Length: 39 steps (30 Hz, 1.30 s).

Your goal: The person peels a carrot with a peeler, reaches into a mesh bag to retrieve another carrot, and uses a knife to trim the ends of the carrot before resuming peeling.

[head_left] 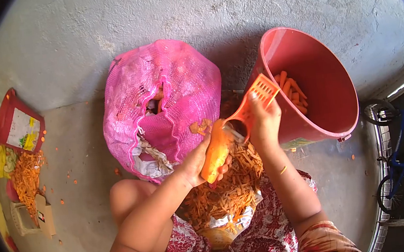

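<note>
My left hand is closed around a thick carrot, its orange flesh bare along most of the side that shows. In my right hand is an orange vegetable peeler with a slotted handle. The peeler's head is at the upper end of the carrot; its blade is hard to make out. A heap of carrot peelings lies below both hands, between my legs. One small shred of peel clings to my right forearm.
A pink mesh sack stands ahead on the left, its opening showing some carrots. Ahead on the right, a red bucket holds peeled carrots. At far left lie a tipped red bucket and more peelings. A blue bicycle is at far right.
</note>
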{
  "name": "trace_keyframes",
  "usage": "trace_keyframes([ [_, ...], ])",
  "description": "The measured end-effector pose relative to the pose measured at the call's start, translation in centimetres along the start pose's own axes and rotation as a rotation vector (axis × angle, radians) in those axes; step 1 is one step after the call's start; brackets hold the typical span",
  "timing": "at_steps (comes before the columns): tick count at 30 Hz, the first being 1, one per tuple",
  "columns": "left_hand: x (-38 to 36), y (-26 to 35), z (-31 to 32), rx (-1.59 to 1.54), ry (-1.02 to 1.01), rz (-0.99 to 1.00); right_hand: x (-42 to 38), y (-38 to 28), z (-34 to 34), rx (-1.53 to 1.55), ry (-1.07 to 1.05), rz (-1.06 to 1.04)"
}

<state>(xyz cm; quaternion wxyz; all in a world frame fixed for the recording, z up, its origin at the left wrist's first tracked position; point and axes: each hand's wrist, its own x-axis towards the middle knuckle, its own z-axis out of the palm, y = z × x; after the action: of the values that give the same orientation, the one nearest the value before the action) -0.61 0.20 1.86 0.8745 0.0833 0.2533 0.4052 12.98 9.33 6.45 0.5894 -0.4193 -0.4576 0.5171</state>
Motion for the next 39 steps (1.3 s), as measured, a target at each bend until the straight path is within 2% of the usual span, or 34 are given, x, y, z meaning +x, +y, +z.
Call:
trace_keyframes([
  [2,0.2,-0.3,-0.3,0.004,-0.046,-0.022,-1.9,-0.1,1.5,-0.139,-0.035,-0.162],
  [4,0.0,-0.4,-0.4,0.040,-0.086,-0.046,-1.5,0.7,1.7,-0.187,0.023,-0.361],
  [6,-0.7,-0.4,0.2,0.109,-0.124,-0.068,1.7,0.6,-0.5,0.030,0.150,-0.167],
  [7,-1.3,-0.6,0.8,0.145,-0.208,-0.059,3.5,0.7,-2.0,0.130,0.230,-0.078],
  [10,-1.4,-0.3,0.5,0.179,-0.230,-0.020,2.8,-0.7,-1.7,-0.005,0.158,-0.163],
  [11,-1.1,0.0,0.5,0.099,-0.154,-0.001,1.5,-1.2,-1.0,0.007,0.097,-0.080],
  [12,-0.8,0.2,0.2,0.086,-0.165,0.043,0.7,-0.9,-0.5,-0.023,0.062,-0.064],
  [14,-0.7,0.2,0.5,0.139,-0.126,0.106,-0.2,-0.9,0.4,0.170,-0.061,-0.013],
  [15,-0.7,0.1,0.5,0.132,-0.134,0.101,-0.7,-1.1,0.6,0.110,-0.086,-0.003],
  [16,-0.7,-0.1,0.6,0.125,-0.144,0.092,-1.2,-1.2,1.1,0.053,-0.083,-0.049],
  [22,-0.6,-0.4,0.0,0.128,-0.220,0.057,-0.4,-0.4,0.8,-0.106,0.019,-0.031],
  [23,-0.6,-0.4,-0.1,0.128,-0.229,0.054,1.1,1.3,-0.2,0.034,0.057,-0.083],
  [24,-1.1,-0.4,0.3,0.174,-0.264,0.080,2.5,1.6,-1.1,-0.089,0.177,-0.189],
  [26,-2.5,-0.1,1.4,0.270,-0.332,0.132,4.4,1.2,-3.5,0.130,0.192,-0.038],
  [28,-2.1,0.4,0.7,0.164,-0.264,0.123,2.9,-0.9,-2.0,0.119,0.148,-0.046],
  [33,-1.3,0.6,0.3,0.128,-0.254,0.139,1.2,-1.4,-0.3,0.205,0.048,-0.003],
  [35,-1.2,0.4,0.1,0.104,-0.177,0.155,1.0,-1.2,-0.6,0.243,-0.016,0.035],
  [38,-0.6,0.9,-0.7,0.065,-0.081,0.221,1.7,0.3,-1.2,-0.075,-0.020,0.160],
  [39,-0.4,1.2,-1.0,0.058,-0.027,0.250,2.2,1.8,-1.8,-0.221,-0.079,0.169],
])
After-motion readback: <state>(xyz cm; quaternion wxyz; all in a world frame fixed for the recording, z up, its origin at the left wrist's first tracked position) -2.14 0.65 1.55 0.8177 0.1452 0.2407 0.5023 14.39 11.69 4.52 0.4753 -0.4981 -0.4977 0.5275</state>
